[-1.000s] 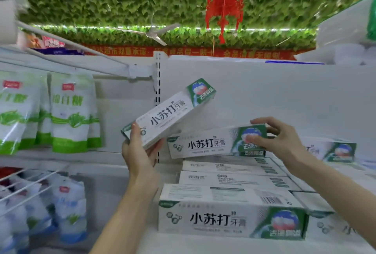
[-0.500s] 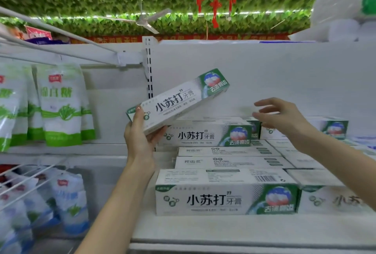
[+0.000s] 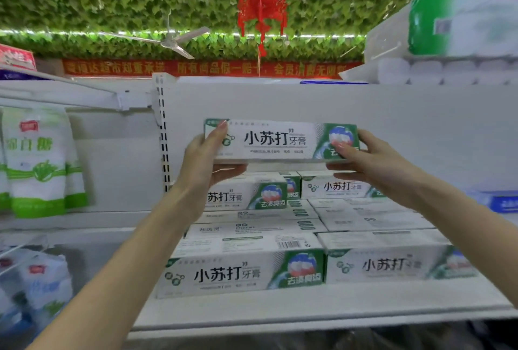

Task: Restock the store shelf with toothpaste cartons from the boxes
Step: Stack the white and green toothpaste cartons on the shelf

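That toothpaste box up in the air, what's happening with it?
A person is filling a store shelf with toothpaste. Both hands hold one toothpaste box level in the air: the left hand grips its left end and the right hand grips its right end. It hangs above the stacked boxes already lying on the shelf and has not been set down yet. Green and white bags hang to the left.

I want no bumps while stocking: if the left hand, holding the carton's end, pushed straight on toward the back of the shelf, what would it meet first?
Probably nothing before the white back panel. The left hand holds the held carton above the stacked cartons, though depth is unclear.
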Tool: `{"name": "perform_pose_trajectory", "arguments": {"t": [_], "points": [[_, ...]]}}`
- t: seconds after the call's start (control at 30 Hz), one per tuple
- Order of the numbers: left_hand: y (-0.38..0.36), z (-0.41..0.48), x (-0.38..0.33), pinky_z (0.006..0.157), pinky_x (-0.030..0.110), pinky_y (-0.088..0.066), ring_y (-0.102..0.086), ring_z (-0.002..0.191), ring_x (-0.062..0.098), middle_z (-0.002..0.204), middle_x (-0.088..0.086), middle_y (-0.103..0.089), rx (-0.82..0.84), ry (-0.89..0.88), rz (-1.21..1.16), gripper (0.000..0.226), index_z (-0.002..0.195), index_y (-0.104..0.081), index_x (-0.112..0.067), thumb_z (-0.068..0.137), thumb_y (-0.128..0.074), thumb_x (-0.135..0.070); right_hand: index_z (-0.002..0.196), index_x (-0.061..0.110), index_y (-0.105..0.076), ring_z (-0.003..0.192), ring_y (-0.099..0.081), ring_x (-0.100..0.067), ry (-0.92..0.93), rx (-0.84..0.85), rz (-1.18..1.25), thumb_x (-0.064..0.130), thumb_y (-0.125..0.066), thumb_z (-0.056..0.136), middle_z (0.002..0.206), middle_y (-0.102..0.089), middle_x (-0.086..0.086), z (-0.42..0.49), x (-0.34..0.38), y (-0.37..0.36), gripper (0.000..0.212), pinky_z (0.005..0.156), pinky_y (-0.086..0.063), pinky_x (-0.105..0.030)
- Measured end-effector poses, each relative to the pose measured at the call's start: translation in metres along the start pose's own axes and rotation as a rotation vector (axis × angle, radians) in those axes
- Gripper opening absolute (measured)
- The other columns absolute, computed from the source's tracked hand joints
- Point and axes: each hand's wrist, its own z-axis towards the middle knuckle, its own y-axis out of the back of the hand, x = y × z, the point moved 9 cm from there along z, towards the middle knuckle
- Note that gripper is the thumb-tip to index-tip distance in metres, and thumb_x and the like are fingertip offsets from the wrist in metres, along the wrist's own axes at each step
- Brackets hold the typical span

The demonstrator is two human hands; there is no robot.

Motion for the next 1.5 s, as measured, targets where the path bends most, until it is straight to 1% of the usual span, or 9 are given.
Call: {"name": "perform_pose_trajectory", "arguments": {"t": [0.1,0.23,0.4,0.57,0.73,0.9,1.07,1.3,1.5], "points": [[-0.037,0.003,-0.007,0.088,0.035,-0.055,-0.066,0.098,0.019,0.108,0.004,-0.068,0.093,-0.017,0.207,0.037,0.114,-0.059,-0.014,0.095,-0.051,-0.044,0.121,0.022,-0.052,0.094,-0.070,-0.020,0.009,-0.058,-0.018,0.032,-0.064,0.084,0.107,-0.070,-0.007,-0.004,-0.005,0.039,0.040,0.084,-0.054,-0.031],[-0.074,0.012,-0.011,0.075,0.022,-0.043,-0.058,0.090,0.006,0.098,-0.006,-0.064,0.177,-0.061,0.497,0.025,0.104,-0.058,-0.022,0.090,-0.061,-0.041,0.121,0.019,-0.051,0.099,-0.067,-0.024,0.000,-0.124,-0.043,0.026,-0.068,0.084,0.110,-0.068,-0.010,-0.006,-0.021,0.085,0.041,0.091,-0.052,-0.039],[-0.102,0.030,0.024,0.083,0.032,-0.044,-0.059,0.103,0.019,0.110,0.004,-0.064,0.273,0.060,0.727,0.042,0.114,-0.054,-0.020,0.080,-0.074,-0.035,0.119,0.017,-0.051,0.088,-0.066,-0.013,-0.040,-0.147,-0.161,0.022,-0.069,0.085,0.104,-0.068,-0.004,-0.004,-0.042,0.120,0.038,0.066,-0.048,-0.023],[-0.119,0.045,0.047,0.094,0.039,-0.047,-0.060,0.105,0.021,0.114,0.004,-0.066,0.282,0.038,0.806,0.049,0.119,-0.057,-0.017,0.078,-0.077,-0.036,0.123,0.013,-0.052,0.091,-0.066,-0.015,-0.073,-0.121,-0.306,0.026,-0.074,0.080,0.100,-0.069,0.001,0.003,-0.069,0.136,0.050,0.082,-0.051,-0.033],[-0.118,0.055,0.070,0.090,0.039,-0.046,-0.060,0.107,0.031,0.101,0.004,-0.065,0.258,0.020,0.998,0.038,0.099,-0.064,-0.014,0.077,-0.076,-0.043,0.126,0.013,-0.050,0.087,-0.060,-0.011,-0.103,-0.094,-0.413,0.029,-0.072,0.083,0.101,-0.064,0.004,0.016,-0.084,0.126,0.051,0.066,-0.044,-0.020],[-0.114,0.057,0.076,0.103,0.038,-0.037,-0.046,0.124,0.021,0.136,0.001,-0.046,0.189,-0.068,1.233,0.051,0.126,-0.058,-0.024,0.081,-0.073,-0.043,0.138,0.002,-0.038,0.113,-0.053,-0.029,-0.161,-0.057,-0.711,0.028,-0.066,0.089,0.130,-0.055,-0.016,0.025,-0.098,0.110,0.061,0.087,-0.042,-0.031],[-0.126,0.046,0.071,0.105,0.040,-0.036,-0.044,0.125,0.020,0.140,0.001,-0.041,0.262,-0.094,1.341,0.056,0.134,-0.047,-0.026,0.085,-0.067,-0.044,0.137,0.004,-0.037,0.115,-0.050,-0.027,-0.152,0.000,-0.812,0.032,-0.062,0.091,0.131,-0.051,-0.015,0.019,-0.096,0.102,0.059,0.085,-0.038,-0.028],[-0.143,0.015,0.059,0.105,0.038,-0.039,-0.045,0.127,0.018,0.140,0.000,-0.045,0.346,-0.066,1.296,0.058,0.138,-0.044,-0.022,0.089,-0.061,-0.048,0.153,0.015,-0.008,0.137,-0.033,-0.022,-0.052,0.188,-0.891,0.039,-0.062,0.090,0.156,-0.019,-0.009,-0.006,-0.077,0.091,0.086,0.110,-0.028,-0.030],[-0.159,-0.034,0.043,0.107,0.036,-0.039,-0.046,0.127,0.016,0.142,-0.001,-0.045,0.371,-0.037,1.304,0.064,0.141,-0.042,-0.019,0.088,-0.062,-0.048,0.153,0.018,-0.010,0.140,-0.025,-0.024,0.040,0.215,-0.901,0.043,-0.060,0.090,0.156,-0.021,-0.006,-0.034,-0.053,0.093,0.084,0.114,-0.026,-0.037]]}}
